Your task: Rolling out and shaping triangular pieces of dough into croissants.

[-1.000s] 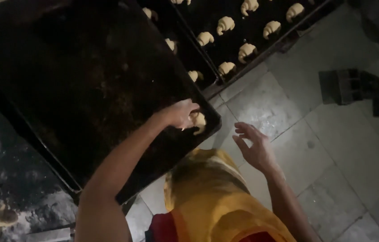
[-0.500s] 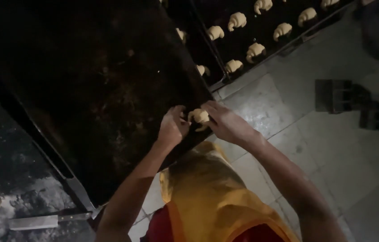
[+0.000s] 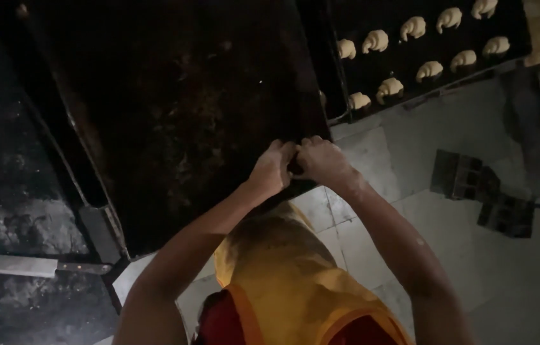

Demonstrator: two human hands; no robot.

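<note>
A dim room with a pale tiled floor (image 3: 525, 281) lies below a dark, flour-dusted work surface (image 3: 8, 211). On that surface rests a large, dark, stained metal baking tray (image 3: 180, 108), its near right corner jutting out over the floor. At that corner the two hands meet: the left hand (image 3: 272, 170) and the right hand (image 3: 319, 158) press together, fingers curled inward over the tray's edge, fingertips touching. They seem to close on something small between them, but it is hidden, so what they grip cannot be told. Both forearms run up from the bottom of the view, over a yellow apron (image 3: 295, 281) worn on a red garment (image 3: 219, 322).

To the right of the large tray, just beside it, sits a second dark baking tray (image 3: 512, 57) carrying rows of pale, crescent-shaped dough pieces (image 3: 413, 27). To the left of the large tray, on the floured surface, lies a broad-bladed knife with a dark handle (image 3: 33, 265). Well right of the large tray's corner, two dark blocks (image 3: 484, 191) stand on the floor.
</note>
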